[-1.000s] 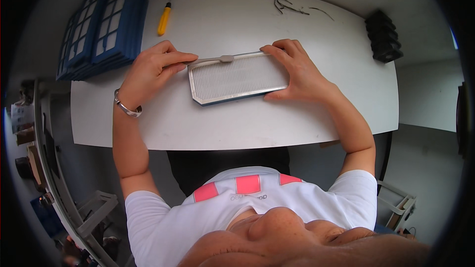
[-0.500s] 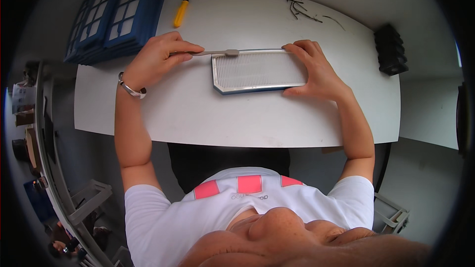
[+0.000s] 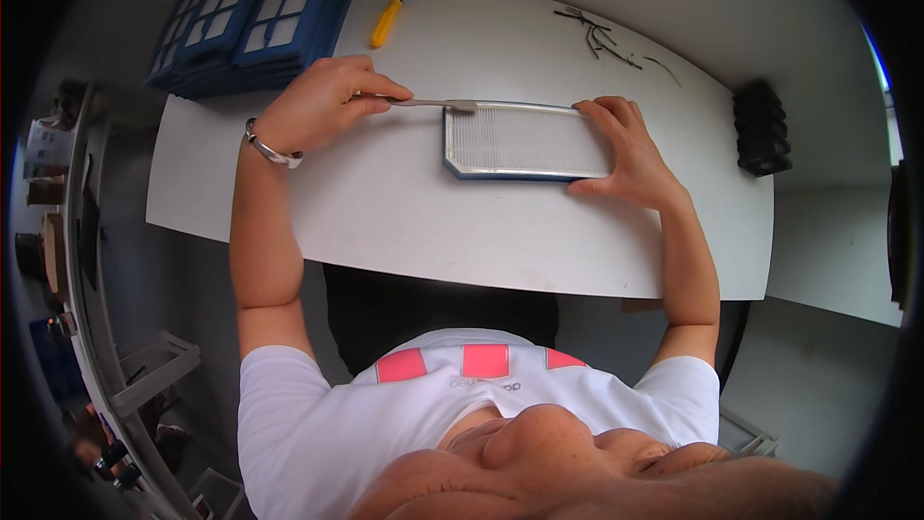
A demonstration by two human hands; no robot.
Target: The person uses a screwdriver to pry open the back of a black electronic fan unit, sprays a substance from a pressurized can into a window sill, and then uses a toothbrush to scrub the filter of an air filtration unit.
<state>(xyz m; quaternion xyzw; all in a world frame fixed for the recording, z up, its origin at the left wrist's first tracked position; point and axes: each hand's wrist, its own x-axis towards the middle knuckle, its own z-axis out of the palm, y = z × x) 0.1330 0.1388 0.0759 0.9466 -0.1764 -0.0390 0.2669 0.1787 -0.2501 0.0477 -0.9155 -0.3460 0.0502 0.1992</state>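
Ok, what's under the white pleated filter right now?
The white pleated filter lies flat on the white table, its blue frame edge showing below. The right hand covers its right end; anything beneath the filter is hidden.

A white short-sleeved shirt [image 3: 318,424] with pink chest patches, and a silver bracelet [image 3: 270,149] on the left wrist.
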